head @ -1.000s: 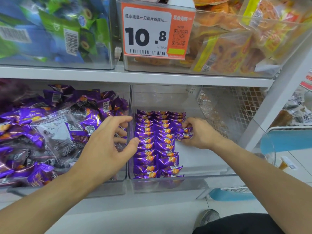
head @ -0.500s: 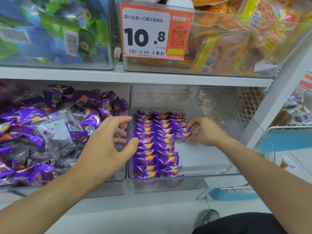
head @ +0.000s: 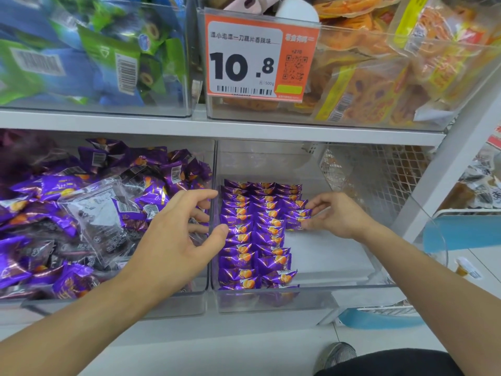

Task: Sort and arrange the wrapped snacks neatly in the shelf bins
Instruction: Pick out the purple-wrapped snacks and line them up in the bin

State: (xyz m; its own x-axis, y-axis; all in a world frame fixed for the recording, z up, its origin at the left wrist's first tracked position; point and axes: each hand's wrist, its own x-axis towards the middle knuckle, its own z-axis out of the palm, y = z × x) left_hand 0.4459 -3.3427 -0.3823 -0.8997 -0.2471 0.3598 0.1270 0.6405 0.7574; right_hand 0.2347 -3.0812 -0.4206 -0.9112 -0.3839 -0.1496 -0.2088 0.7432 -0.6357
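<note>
You face a white shelf; two clear bins of purple wrapped snacks sit side by side beneath its upper board

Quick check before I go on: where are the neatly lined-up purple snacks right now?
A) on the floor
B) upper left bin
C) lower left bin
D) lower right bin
D: the purple snacks lie in tidy columns in the lower right bin, where the right hand touches the third column.
</note>
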